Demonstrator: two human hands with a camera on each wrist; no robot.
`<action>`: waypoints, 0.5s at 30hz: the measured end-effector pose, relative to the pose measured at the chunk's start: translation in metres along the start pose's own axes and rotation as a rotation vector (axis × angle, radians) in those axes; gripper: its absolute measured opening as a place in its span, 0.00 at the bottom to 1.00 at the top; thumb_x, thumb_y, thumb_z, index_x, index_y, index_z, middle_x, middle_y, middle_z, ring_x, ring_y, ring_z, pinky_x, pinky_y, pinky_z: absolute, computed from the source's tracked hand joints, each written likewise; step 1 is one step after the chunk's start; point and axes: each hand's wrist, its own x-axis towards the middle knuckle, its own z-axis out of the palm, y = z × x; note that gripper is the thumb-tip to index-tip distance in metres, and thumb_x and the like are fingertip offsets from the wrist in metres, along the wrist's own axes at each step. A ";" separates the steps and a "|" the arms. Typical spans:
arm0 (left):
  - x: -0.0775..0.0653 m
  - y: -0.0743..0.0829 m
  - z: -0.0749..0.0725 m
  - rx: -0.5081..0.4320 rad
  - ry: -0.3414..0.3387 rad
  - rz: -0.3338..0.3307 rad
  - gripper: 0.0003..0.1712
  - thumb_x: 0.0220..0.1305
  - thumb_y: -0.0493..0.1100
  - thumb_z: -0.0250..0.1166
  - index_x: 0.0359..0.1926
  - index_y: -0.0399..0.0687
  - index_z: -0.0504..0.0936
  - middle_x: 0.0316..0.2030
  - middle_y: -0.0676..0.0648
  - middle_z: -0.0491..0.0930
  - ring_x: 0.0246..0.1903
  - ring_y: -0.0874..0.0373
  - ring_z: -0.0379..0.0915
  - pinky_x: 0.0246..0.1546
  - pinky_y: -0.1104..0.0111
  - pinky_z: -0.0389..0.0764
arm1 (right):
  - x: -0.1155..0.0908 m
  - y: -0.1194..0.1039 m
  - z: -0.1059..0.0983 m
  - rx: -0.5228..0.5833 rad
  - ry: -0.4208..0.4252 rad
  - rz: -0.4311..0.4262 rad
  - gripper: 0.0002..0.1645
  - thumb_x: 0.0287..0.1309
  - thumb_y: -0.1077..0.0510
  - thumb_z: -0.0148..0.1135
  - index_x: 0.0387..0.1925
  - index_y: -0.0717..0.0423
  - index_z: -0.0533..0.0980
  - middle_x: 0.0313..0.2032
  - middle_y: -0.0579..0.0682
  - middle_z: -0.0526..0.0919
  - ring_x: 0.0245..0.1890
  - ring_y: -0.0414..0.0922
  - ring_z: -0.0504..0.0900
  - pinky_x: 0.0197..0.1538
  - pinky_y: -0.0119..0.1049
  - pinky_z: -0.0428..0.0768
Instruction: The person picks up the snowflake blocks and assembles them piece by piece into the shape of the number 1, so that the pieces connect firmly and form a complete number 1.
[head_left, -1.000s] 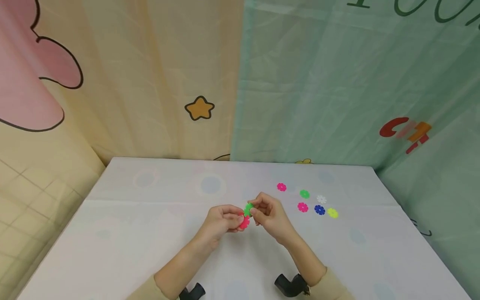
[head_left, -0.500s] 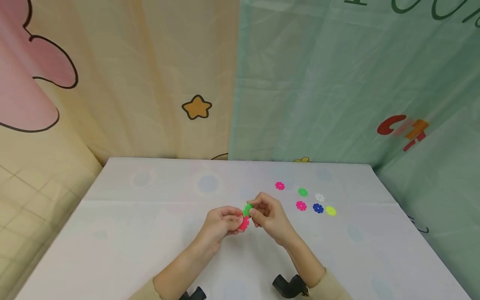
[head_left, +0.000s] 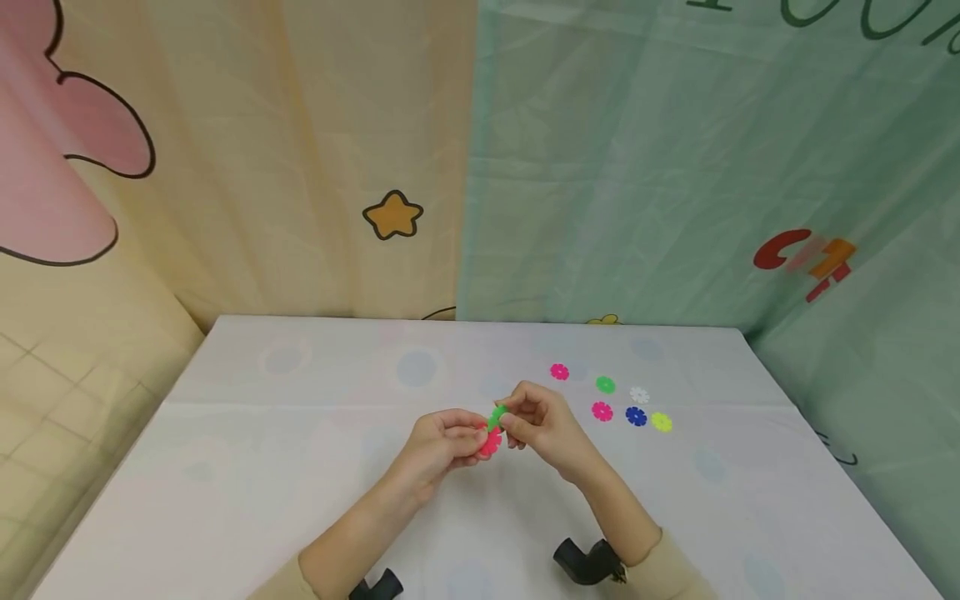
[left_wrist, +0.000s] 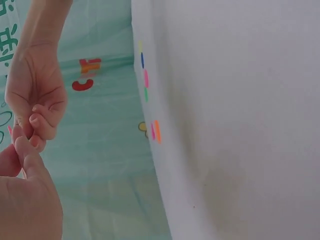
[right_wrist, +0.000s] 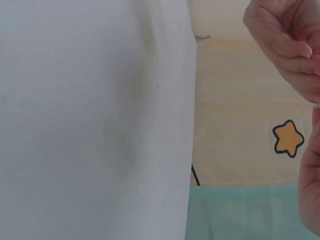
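In the head view my left hand (head_left: 444,446) pinches a pinkish-red notched flower disc (head_left: 491,442) between thumb and fingers. My right hand (head_left: 546,427) pinches a green notched disc (head_left: 497,416), turned nearly edge-on. The green disc stands at the upper edge of the red one, and the two overlap there. Both hands are raised over the table, fingertips close together. In the left wrist view the left hand (left_wrist: 30,195) meets the right hand (left_wrist: 37,95), and fingers cover most of the discs. Only parts of both hands show at the right wrist view's right edge.
On the white-covered table (head_left: 247,500), right of the hands, lie pink discs (head_left: 602,412), a green disc (head_left: 605,384), a white disc (head_left: 639,395), a blue disc (head_left: 636,416) and a yellow disc (head_left: 662,422). The left wrist view also shows an orange disc (left_wrist: 158,131). Curtains hang behind.
The green disc has turned from facing the camera to nearly edge-on against the red disc. The right forearm has shifted slightly right. Both hands keep their pinch, and the loose discs lie unchanged.
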 end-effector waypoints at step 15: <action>0.003 -0.005 -0.007 0.040 -0.057 -0.010 0.16 0.61 0.36 0.62 0.46 0.27 0.75 0.27 0.51 0.82 0.26 0.63 0.78 0.30 0.76 0.79 | 0.006 0.012 -0.007 0.024 -0.025 0.045 0.10 0.58 0.68 0.58 0.41 0.70 0.74 0.30 0.49 0.79 0.27 0.47 0.76 0.33 0.31 0.78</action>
